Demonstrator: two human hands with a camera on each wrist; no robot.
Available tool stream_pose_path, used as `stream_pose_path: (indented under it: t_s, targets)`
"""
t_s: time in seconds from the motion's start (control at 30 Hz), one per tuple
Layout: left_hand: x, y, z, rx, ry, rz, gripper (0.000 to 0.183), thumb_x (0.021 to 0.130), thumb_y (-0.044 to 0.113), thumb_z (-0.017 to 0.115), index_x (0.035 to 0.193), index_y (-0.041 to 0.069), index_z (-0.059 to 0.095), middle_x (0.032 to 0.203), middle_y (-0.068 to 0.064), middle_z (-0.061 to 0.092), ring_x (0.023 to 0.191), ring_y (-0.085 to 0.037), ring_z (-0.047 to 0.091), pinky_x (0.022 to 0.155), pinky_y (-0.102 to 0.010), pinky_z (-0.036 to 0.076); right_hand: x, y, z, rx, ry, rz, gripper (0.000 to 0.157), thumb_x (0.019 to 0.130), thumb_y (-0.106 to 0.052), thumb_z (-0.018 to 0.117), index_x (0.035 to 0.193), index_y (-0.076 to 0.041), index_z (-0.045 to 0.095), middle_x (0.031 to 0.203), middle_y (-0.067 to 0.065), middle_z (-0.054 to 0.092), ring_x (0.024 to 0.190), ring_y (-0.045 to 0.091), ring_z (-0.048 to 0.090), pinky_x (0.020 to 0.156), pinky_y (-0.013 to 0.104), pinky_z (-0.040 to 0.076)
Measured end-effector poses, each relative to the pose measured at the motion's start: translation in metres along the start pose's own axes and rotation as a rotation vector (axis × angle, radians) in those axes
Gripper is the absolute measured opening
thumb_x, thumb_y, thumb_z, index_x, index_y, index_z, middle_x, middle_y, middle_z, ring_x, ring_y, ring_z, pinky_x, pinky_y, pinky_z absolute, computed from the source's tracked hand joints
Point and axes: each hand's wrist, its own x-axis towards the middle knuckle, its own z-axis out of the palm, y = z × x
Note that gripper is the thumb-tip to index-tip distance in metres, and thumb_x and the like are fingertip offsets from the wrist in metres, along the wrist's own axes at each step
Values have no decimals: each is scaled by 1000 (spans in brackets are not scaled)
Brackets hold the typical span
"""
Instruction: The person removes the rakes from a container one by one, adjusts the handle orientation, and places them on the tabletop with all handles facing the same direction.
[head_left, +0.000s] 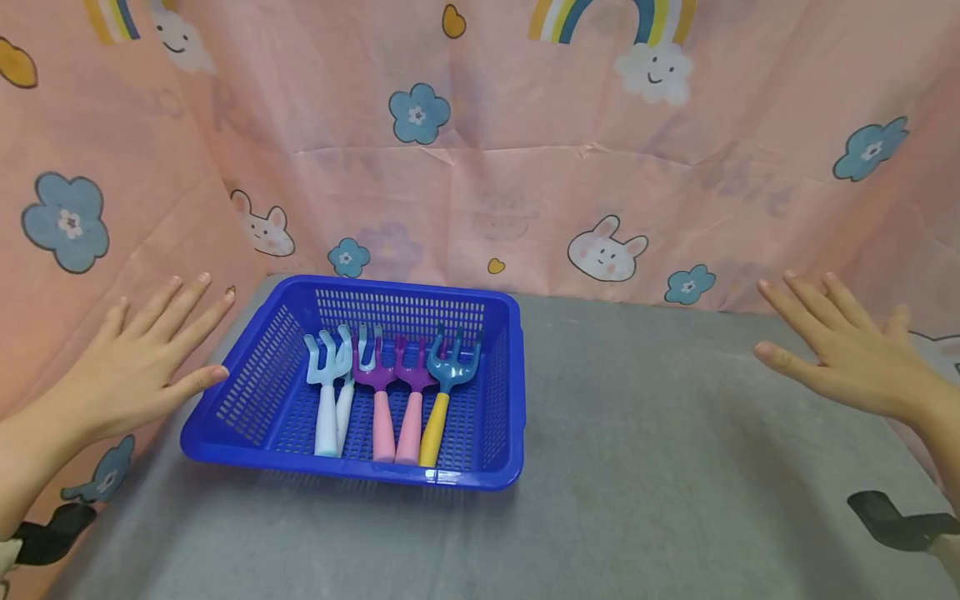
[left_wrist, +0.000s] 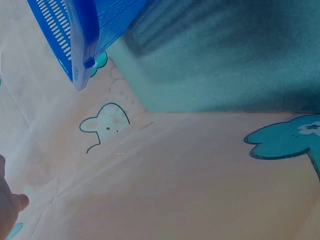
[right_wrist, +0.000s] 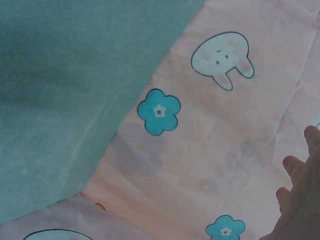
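In the head view my left hand hangs in the air with fingers spread, just left of a blue plastic basket. My right hand, likewise spread and holding nothing, hovers at the far right over the grey table. Several small toy hand forks lie side by side in the basket: a pale blue fork with a similar one partly hidden beside it, two purple forks with pink handles, and a teal fork with a yellow handle. The left wrist view catches the basket's corner and some fingertips.
The basket stands on the left half of a grey table. A pink cloth printed with rabbits, flowers and rainbows hangs behind the table and along both sides. Dark straps show at both wrists.
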Motion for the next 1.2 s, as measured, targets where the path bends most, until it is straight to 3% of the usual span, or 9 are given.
stream_pose_path:
  t_s: [0.13,0.23,0.43,0.63,0.83,0.9,1.0,1.13,1.2]
  targets:
    - [3,3,-3,-69,34,-12,79,88,44,60,150,18,18,147,-20,27,132,-43,24,103,-65,16,3,0,-1,20,4,-12,83,90,-48,52,150,-25,-1,155,15,-5,137,35,-21,83,74,-25]
    - [6,9,-4,-224,36,-98,70,87,32,65,145,10,31,136,-26,40,119,-47,38,91,-67,31,6,0,-1,52,32,-40,81,89,-45,55,151,-21,7,154,20,6,138,41,-10,84,77,-19]
    - [2,14,-2,-596,25,-305,52,94,25,57,137,-1,39,129,-30,45,111,-49,43,81,-67,38,11,-1,-3,248,70,-111,71,90,-30,60,148,-13,23,147,26,23,132,50,15,93,77,2]
    - [-1,6,7,-719,-18,-448,49,97,32,50,131,-2,44,122,-31,49,111,-51,43,83,-67,38,15,-11,-6,506,10,-107,66,92,-20,59,148,-22,24,148,17,26,132,39,25,93,74,15]
    - [-5,0,17,-747,-102,-413,50,97,28,50,134,-6,39,124,-34,45,111,-51,42,84,-65,40,20,-27,-9,626,4,-152,59,94,-13,55,145,-30,30,132,-9,42,114,3,37,89,67,28]
    - [-6,0,19,-755,-133,-397,52,97,27,50,135,-6,36,126,-34,43,112,-51,42,84,-64,40,21,-32,-11,650,-14,-150,56,95,-14,53,145,-30,31,129,-12,43,113,1,38,88,63,31]
    - [-5,-1,22,-776,-162,-403,56,97,28,50,137,-7,32,128,-36,40,113,-53,40,86,-65,40,24,-39,-15,680,-49,-144,53,97,-14,49,145,-30,31,130,-9,44,115,2,40,94,40,40]
    - [-5,-4,25,-788,-196,-414,59,97,30,49,139,-7,29,128,-37,38,114,-54,40,87,-64,40,29,-50,-16,707,-73,-160,51,98,-14,48,144,-28,32,132,-3,46,115,3,44,81,11,41]
    - [-6,-5,27,-788,-205,-415,60,97,30,49,139,-8,28,128,-37,39,113,-54,41,87,-64,41,32,-56,-15,711,-78,-168,51,97,-14,50,144,-28,34,132,-6,47,114,2,45,80,12,42]
